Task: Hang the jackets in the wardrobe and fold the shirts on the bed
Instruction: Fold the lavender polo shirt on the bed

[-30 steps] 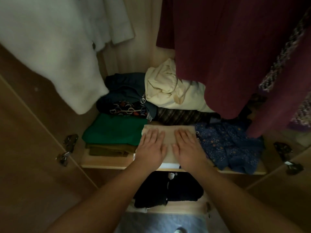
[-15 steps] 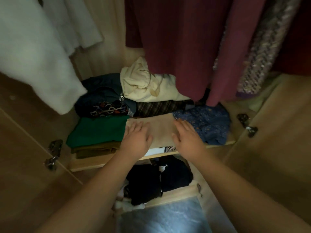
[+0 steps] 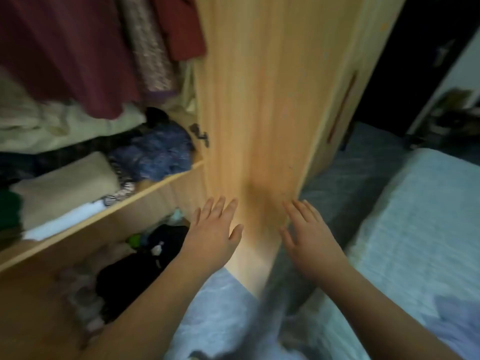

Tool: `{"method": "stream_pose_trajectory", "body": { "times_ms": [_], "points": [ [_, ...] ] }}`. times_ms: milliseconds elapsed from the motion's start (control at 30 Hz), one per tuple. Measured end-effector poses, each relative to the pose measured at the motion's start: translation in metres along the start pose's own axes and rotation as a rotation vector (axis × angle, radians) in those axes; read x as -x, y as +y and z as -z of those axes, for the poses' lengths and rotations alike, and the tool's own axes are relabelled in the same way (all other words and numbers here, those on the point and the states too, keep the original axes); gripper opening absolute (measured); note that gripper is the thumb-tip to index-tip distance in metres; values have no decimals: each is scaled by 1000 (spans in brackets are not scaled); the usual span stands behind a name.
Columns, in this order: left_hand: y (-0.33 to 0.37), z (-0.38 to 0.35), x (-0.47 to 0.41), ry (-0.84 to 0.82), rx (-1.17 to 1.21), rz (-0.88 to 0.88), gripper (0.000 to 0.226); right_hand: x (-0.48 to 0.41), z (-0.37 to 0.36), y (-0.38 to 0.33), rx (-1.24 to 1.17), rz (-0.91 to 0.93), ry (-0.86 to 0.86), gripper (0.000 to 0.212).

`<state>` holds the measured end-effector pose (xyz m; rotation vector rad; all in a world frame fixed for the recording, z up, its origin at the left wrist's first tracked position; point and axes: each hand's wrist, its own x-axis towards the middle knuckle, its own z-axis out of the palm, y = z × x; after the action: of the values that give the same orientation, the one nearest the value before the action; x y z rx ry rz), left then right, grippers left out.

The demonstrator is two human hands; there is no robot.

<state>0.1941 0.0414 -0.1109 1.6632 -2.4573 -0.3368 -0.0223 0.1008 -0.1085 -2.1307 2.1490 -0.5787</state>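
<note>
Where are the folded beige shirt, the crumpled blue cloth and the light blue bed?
folded beige shirt (image 3: 67,189): head view, top face.
crumpled blue cloth (image 3: 155,152): head view, middle.
light blue bed (image 3: 428,216): head view, bare cover.

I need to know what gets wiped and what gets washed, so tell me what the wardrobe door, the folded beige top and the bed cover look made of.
Wardrobe door: light wood or wood-look laminate, matt, with straight lengthwise grain.
Folded beige top: soft cloth, perhaps knit; blur hides the weave.
Bed cover: pale blue fabric with fine ribbed lines, maybe woven cotton.
</note>
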Motion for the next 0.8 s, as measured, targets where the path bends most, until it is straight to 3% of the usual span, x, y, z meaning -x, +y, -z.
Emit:
{"method": "stream_pose_trajectory", "body": {
  "times_ms": [267,433,567,800],
  "points": [
    [271,-95,48,-155,19,-439,73,225,105,189,132,-458,117,65],
    [403,-134,98,-195,13,-658,85,353,157,254,194,-674,203,63],
    [465,-151,115,-207,9,-762,88,417,180,289,207,-808,258,59],
    [513,-194,105,-274,2,-811,82,455,173,334,101,-919,247,59]
  ]
}}
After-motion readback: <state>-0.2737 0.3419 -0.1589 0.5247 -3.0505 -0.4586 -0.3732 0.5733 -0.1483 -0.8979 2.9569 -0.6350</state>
